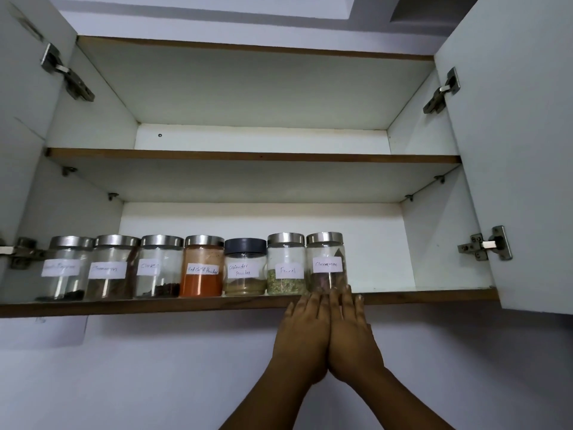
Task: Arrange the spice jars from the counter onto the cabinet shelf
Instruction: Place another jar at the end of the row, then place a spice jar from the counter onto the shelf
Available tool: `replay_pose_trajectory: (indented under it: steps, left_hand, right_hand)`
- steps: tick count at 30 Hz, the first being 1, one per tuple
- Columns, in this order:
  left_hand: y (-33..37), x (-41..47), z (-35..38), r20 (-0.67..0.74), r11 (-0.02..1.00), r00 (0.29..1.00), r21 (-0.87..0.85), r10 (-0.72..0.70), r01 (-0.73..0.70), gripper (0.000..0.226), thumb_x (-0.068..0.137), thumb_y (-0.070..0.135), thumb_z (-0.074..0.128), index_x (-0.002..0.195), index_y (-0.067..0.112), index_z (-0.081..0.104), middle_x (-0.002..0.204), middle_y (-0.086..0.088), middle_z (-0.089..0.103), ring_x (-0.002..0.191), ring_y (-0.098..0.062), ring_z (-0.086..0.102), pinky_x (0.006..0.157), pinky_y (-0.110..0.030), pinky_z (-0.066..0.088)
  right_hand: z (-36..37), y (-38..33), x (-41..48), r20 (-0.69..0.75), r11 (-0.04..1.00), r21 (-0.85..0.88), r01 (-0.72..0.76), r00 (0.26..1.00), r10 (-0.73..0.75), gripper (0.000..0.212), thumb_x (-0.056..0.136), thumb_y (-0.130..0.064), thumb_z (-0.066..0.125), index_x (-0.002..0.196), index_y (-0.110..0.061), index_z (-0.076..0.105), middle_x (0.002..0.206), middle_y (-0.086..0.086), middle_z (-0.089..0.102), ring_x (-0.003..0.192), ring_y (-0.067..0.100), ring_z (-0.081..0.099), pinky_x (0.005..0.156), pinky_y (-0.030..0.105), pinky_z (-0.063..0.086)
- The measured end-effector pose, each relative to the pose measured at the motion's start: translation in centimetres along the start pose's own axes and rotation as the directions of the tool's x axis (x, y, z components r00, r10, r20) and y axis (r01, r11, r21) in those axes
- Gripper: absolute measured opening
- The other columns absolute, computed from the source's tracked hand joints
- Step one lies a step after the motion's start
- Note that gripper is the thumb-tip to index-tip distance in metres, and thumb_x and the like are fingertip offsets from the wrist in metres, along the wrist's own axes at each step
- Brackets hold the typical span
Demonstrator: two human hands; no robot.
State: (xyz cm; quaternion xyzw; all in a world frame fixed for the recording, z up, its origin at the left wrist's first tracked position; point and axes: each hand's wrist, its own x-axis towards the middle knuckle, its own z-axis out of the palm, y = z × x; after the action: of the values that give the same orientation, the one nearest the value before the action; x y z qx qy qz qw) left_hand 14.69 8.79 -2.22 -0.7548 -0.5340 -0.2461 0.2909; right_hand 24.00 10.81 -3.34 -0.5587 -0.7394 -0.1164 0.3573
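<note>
Seven spice jars stand upright in one row along the front of the bottom shelf of the cabinet, packed side by side from its left end to past the middle. The rightmost jar has a steel lid and a label reading "Cinnamon". To its left come the fennel jar, the coriander powder jar with a dark lid, the red chilli powder jar, the cloves jar, a second cinnamon jar and a far-left jar whose label is too blurred to read.

Both hands reach up from below, lying flat side by side with their edges touching. The left hand has straight fingers ending at the shelf's front edge. The right hand also has straight fingers, and their tips lie against the base of the rightmost jar. Neither hand grips anything.

To the right of the row, the shelf is bare board. The upper shelf sits above. The left door and right door stand open on metal hinges, and a pale wall runs below the cabinet.
</note>
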Motion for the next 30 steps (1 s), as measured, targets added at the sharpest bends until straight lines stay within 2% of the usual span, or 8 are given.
replay_pose_trajectory:
  steps: [2, 5, 10, 14, 20, 25, 30]
  left_hand:
    - [-0.4, -1.7, 0.3, 0.063, 0.999, 0.998, -0.050, -0.016, 0.019, 0.093, 0.084, 0.022, 0.063, 0.149, 0.014, -0.003, 0.159, -0.006, -0.002, 0.146, -0.021, 0.000, 0.120, -0.039, 0.003]
    - [-1.6, -5.4, 1.0, 0.150, 0.993, 0.987, -0.103, -0.049, 0.065, 0.091, 0.084, 0.018, 0.061, 0.150, 0.014, -0.002, 0.159, -0.006, -0.001, 0.146, -0.021, 0.000, 0.120, -0.038, 0.006]
    - [-4.3, -11.6, 2.2, 0.277, 0.974, 0.956, -0.169, -0.099, 0.150, 0.092, 0.083, 0.011, 0.060, 0.149, 0.015, -0.004, 0.159, -0.005, -0.004, 0.146, -0.020, -0.002, 0.120, -0.033, 0.008]
    - [-6.8, -16.2, 3.5, 0.349, 0.961, 0.927, -0.179, -0.136, 0.209, 0.093, 0.081, 0.009, 0.061, 0.149, 0.015, -0.003, 0.159, -0.005, -0.004, 0.147, -0.020, -0.002, 0.120, -0.030, 0.009]
    - [-9.7, -22.4, 6.3, 0.423, 0.935, 0.888, -0.206, -0.180, 0.288, 0.091, 0.085, 0.027, 0.060, 0.149, 0.016, -0.003, 0.159, -0.004, -0.003, 0.146, -0.017, -0.002, 0.119, -0.030, 0.009]
    - [-10.5, -26.7, 9.3, 0.505, 0.925, 0.849, -0.226, -0.155, 0.304, 0.089, 0.085, 0.025, 0.059, 0.149, 0.014, -0.002, 0.159, -0.007, -0.001, 0.146, -0.019, -0.001, 0.119, -0.030, 0.008]
    - [-10.1, -30.8, 12.6, 0.578, 0.908, 0.807, -0.264, -0.123, 0.327, 0.088, 0.085, 0.028, 0.059, 0.149, 0.009, 0.002, 0.158, -0.008, 0.004, 0.146, -0.019, -0.002, 0.120, -0.034, 0.009]
  right_hand:
    - [0.7, -0.3, -0.8, 0.066, 0.999, -0.014, 0.046, 0.997, -0.045, 0.081, 0.096, -0.030, 0.043, 0.148, -0.013, -0.017, 0.154, 0.008, -0.027, 0.143, 0.027, -0.019, 0.119, 0.037, 0.004]
    - [2.9, -1.7, -2.7, 0.207, 0.991, -0.030, 0.128, 0.971, -0.120, 0.080, 0.095, -0.030, 0.043, 0.149, -0.013, -0.014, 0.156, 0.009, -0.021, 0.144, 0.027, -0.017, 0.119, 0.039, 0.003]
    - [7.4, -5.2, -6.6, 0.347, 0.988, 0.111, 0.107, 0.928, -0.139, 0.081, 0.092, -0.019, 0.049, 0.150, -0.019, -0.007, 0.158, 0.008, -0.015, 0.143, 0.029, -0.017, 0.118, 0.046, 0.008]
    - [10.8, -8.3, -9.7, 0.414, 0.984, 0.128, 0.126, 0.894, -0.168, 0.081, 0.092, -0.017, 0.049, 0.150, -0.017, -0.006, 0.158, 0.009, -0.014, 0.143, 0.031, -0.018, 0.118, 0.049, 0.007]
    - [15.3, -11.5, -14.2, 0.482, 0.975, 0.178, 0.133, 0.852, -0.204, 0.073, 0.094, -0.020, 0.041, 0.150, -0.018, -0.005, 0.157, 0.008, -0.016, 0.142, 0.033, -0.020, 0.118, 0.047, 0.009]
    - [19.4, -12.2, -17.7, 0.565, 0.977, 0.154, 0.144, 0.799, -0.207, 0.072, 0.095, -0.025, 0.039, 0.150, -0.015, -0.006, 0.158, 0.012, -0.012, 0.143, 0.035, -0.017, 0.118, 0.049, 0.007]
    - [23.5, -11.7, -21.3, 0.628, 0.981, 0.119, 0.153, 0.754, -0.193, 0.074, 0.093, -0.030, 0.041, 0.150, -0.012, -0.003, 0.158, 0.014, -0.006, 0.143, 0.038, -0.011, 0.116, 0.049, 0.013]
